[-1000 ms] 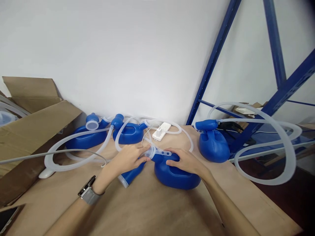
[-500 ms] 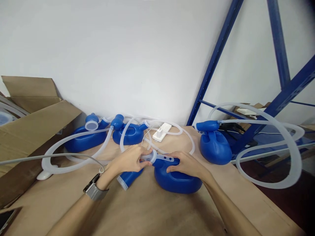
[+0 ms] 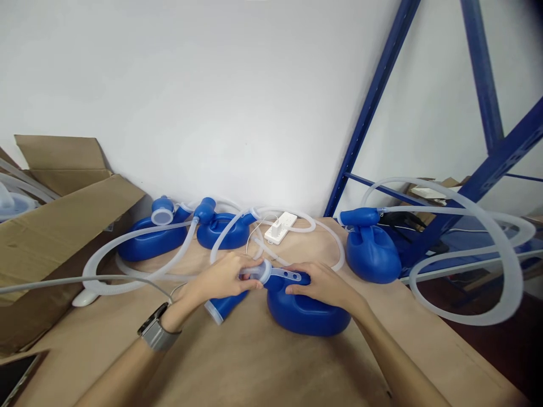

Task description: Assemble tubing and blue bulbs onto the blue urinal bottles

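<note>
Blue container (image 3: pixel 307 311) lies on surface (image 3: pixel 254 362), centre. Right hand (image 3: pixel 320 282) presses neck; left hand (image 3: pixel 223 277) fingers pinch translucent cap (image 3: pixel 263 271) (strap attached). Keep container steady, cap square to opening.

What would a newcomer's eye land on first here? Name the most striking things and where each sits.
First, the two hands meeting at mid-table: the left hand pinches a translucent cap at the neck of a blue bottle, which the right hand steadies. Next, the big loops of clear tubing sprawling at the right by another blue bottle under the blue rack frame. An open cardboard box sits at the left.
</note>
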Demonstrator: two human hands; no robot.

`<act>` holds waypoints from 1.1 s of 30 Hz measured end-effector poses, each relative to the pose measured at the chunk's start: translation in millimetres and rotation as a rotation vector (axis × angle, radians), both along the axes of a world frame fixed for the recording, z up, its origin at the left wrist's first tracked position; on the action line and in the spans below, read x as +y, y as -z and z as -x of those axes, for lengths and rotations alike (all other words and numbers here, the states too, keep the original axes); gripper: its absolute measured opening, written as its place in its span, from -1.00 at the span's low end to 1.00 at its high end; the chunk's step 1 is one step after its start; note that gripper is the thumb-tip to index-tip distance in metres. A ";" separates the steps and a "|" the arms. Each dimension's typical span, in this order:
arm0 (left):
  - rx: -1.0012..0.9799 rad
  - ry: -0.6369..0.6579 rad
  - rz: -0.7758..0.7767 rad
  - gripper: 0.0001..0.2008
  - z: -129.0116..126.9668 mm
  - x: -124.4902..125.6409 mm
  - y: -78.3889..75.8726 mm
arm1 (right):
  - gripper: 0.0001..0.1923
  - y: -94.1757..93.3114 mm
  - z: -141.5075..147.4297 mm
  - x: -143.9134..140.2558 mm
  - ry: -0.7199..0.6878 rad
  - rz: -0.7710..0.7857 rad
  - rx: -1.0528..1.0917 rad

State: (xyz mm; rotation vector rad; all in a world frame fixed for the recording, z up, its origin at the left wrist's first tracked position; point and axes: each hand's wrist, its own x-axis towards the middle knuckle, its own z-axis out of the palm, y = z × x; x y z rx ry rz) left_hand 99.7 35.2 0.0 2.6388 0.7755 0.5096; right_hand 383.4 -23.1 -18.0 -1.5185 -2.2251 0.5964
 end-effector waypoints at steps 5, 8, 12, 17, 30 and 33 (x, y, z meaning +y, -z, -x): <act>-0.118 -0.104 -0.650 -0.65 7.1 -21.4 14.2 | -0.45 -2.9 1.1 -0.5 -0.002 -0.005 -0.008; -0.209 -0.126 -0.935 -0.94 9.3 -38.0 34.7 | -0.48 -3.9 1.8 -1.5 -0.004 -0.003 -0.005; -0.162 -0.286 -0.881 -0.80 6.5 -49.7 66.8 | -0.50 -4.4 2.1 -2.8 0.008 -0.008 0.004; -0.042 -0.390 -0.676 -0.55 -4.0 -45.3 79.8 | -0.50 -3.6 3.1 -5.0 0.001 -0.021 0.007; -0.025 -0.428 -0.617 -0.66 -15.0 -32.5 100.3 | -0.44 -1.4 9.1 -8.5 0.031 -0.012 0.001; -0.025 -0.437 -0.557 -0.71 -17.7 -31.6 99.9 | -0.43 -2.5 8.0 -9.4 0.030 -0.011 -0.001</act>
